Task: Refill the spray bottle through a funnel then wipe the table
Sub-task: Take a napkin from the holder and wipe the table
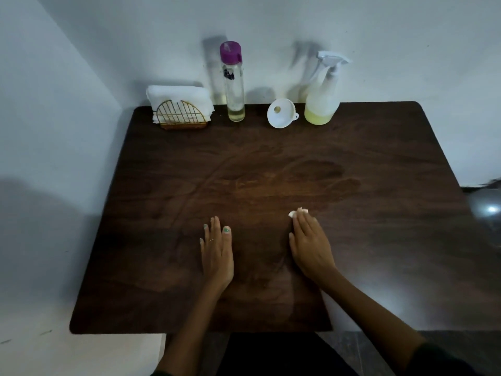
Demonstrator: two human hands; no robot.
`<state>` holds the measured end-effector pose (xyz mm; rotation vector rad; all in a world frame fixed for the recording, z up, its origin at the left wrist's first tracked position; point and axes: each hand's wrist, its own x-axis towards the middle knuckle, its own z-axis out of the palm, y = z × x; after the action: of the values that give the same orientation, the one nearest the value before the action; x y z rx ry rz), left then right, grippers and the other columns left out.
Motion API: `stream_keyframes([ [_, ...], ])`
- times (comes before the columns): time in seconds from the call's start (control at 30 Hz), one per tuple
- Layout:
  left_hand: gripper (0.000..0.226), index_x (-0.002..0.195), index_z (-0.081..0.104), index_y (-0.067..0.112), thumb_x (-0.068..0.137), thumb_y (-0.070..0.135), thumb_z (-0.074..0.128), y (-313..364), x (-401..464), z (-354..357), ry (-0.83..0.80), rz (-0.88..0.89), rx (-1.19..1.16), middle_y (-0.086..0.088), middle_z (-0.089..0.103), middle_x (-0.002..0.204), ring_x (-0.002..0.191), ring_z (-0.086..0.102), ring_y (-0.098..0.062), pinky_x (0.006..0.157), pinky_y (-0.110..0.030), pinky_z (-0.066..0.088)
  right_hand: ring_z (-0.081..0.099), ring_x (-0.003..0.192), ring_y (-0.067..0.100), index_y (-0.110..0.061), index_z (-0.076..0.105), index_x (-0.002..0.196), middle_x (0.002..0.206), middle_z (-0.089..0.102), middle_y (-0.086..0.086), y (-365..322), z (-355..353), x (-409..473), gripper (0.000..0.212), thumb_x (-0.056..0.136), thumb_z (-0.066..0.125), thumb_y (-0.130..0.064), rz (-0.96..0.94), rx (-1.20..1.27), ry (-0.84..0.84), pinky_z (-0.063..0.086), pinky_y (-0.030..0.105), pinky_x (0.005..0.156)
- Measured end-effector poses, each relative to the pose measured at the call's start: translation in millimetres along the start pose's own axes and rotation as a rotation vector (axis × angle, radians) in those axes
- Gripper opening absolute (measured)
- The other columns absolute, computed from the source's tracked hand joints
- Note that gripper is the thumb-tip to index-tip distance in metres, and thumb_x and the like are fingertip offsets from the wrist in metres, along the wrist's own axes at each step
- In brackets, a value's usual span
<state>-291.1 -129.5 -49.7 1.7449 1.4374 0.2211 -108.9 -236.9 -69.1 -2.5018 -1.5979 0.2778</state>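
Head view of a dark wood-grain table set against a pale wall. Along the far edge, from left to right: a gold wire holder stuffed with folded white napkins; a tall clear bottle with a purple cap, upright, holding a low level of pale liquid; a white funnel; and the spray bottle. The funnel lies tipped, its wide mouth turned toward the viewer and a small tab on its right rim, just beside the spray bottle. The spray bottle stands upright at the far right of the row, long axis vertical, white trigger head pointing right, yellowish liquid filling only its lower part. Nothing stands between the hands and this row.

Near the front edge, the left hand lies flat on the table, fingers straight and close together, a thin ring on one finger and pale green nail polish. The right hand, well apart from it, presses flat with straight fingers on a small white tissue, which shows only at the fingertips. Faint curved streaks mark the tabletop in the middle. A white ledge lies at lower left, dark flooring at lower right
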Motion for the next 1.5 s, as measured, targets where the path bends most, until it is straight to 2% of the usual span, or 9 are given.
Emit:
stream_keyframes([
  [0.27,0.053,0.150,0.015,0.022,0.100,0.040,0.021,-34.0,-29.6,-36.2,0.090,-0.085,-0.163,0.000,0.011,0.159,0.146,0.005,-0.013,0.120,-0.033,0.000,0.037,0.131,0.036,0.004,0.048,0.129,0.137,0.046,0.025,-41.3,-16.6,101.3,0.065,0.093,0.025,-0.045,0.160,0.091,-0.033,0.026,0.042,0.109],
  [0.5,0.051,0.149,0.017,0.017,0.102,0.034,0.022,-49.0,-31.0,-53.8,0.117,-0.068,-0.227,-0.002,0.013,0.159,0.146,0.004,-0.011,0.115,-0.025,-0.002,0.031,0.137,0.031,0.001,0.041,0.137,0.144,0.040,0.021,-163.5,24.5,4.6,0.054,0.095,0.044,-0.032,-0.457,0.137,-0.235,0.012,0.034,0.116],
  [0.63,0.053,0.149,0.018,0.020,0.100,0.039,0.022,-49.6,-28.2,-56.3,0.099,-0.057,-0.251,-0.002,0.013,0.159,0.147,0.003,-0.012,0.119,-0.032,0.001,0.053,0.122,0.026,-0.004,0.064,0.118,0.125,0.061,0.014,-134.2,37.8,-59.5,0.044,0.097,0.038,-0.033,-0.790,0.014,-0.227,0.037,0.036,0.107],
  [0.73,0.054,0.150,0.017,0.022,0.100,0.043,0.020,-47.8,-23.5,-54.3,0.086,-0.060,-0.225,-0.001,0.011,0.159,0.147,0.003,-0.013,0.120,-0.034,0.000,0.054,0.120,0.017,-0.014,0.065,0.118,0.127,0.061,0.004,-71.2,8.7,-52.2,0.050,0.101,0.022,-0.034,-0.702,-0.037,-0.038,0.039,0.031,0.104],
  [0.87,0.055,0.150,0.016,0.022,0.099,0.044,0.019,-41.9,-19.0,-45.7,0.063,-0.047,-0.187,-0.001,0.013,0.159,0.146,0.005,-0.012,0.120,-0.035,0.000,0.058,0.115,0.030,-0.007,0.063,0.117,0.123,0.062,0.016,26.1,-32.4,-2.0,0.032,0.092,0.050,-0.020,-0.189,-0.025,0.079,0.040,0.034,0.099],
  [1.03,0.054,0.150,0.018,0.019,0.101,0.042,0.021,-35.0,-16.1,-30.2,0.041,0.009,-0.162,0.000,0.016,0.158,0.146,0.005,-0.010,0.120,-0.032,-0.001,0.052,0.116,0.038,0.006,0.062,0.106,0.115,0.060,0.027,51.8,-33.1,29.4,0.025,0.088,0.052,-0.008,0.232,-0.172,0.030,0.039,0.042,0.100],
  [1.13,0.054,0.149,0.020,0.018,0.100,0.041,0.023,-25.8,-14.2,-23.3,0.044,0.019,-0.178,0.000,0.018,0.158,0.146,0.006,-0.010,0.120,-0.031,-0.001,0.060,0.072,0.037,0.001,0.065,0.070,0.072,0.063,0.019,0.6,-21.5,17.7,0.005,0.068,0.070,0.004,0.103,-0.144,0.080,0.053,0.042,0.069],
  [1.23,0.054,0.149,0.022,0.019,0.100,0.042,0.024,-14.7,-10.9,-17.9,0.035,0.046,-0.158,0.001,0.021,0.157,0.146,0.009,-0.010,0.119,-0.031,0.000,0.062,0.064,0.027,-0.003,0.071,0.083,0.072,0.067,0.010,-31.5,-16.2,-7.2,0.016,0.068,0.077,-0.004,0.011,0.009,0.144,0.051,0.031,0.050],
  [1.5,0.054,0.147,0.028,0.025,0.098,0.048,0.026,20.8,7.9,6.7,0.036,0.052,-0.103,0.003,0.031,0.154,0.144,0.021,-0.017,0.118,-0.044,0.020,0.060,0.086,0.037,0.002,0.067,0.095,0.096,0.067,0.018,36.4,-37.1,17.6,0.020,0.076,0.067,0.005,0.244,0.032,0.291,0.052,0.041,0.066],
])
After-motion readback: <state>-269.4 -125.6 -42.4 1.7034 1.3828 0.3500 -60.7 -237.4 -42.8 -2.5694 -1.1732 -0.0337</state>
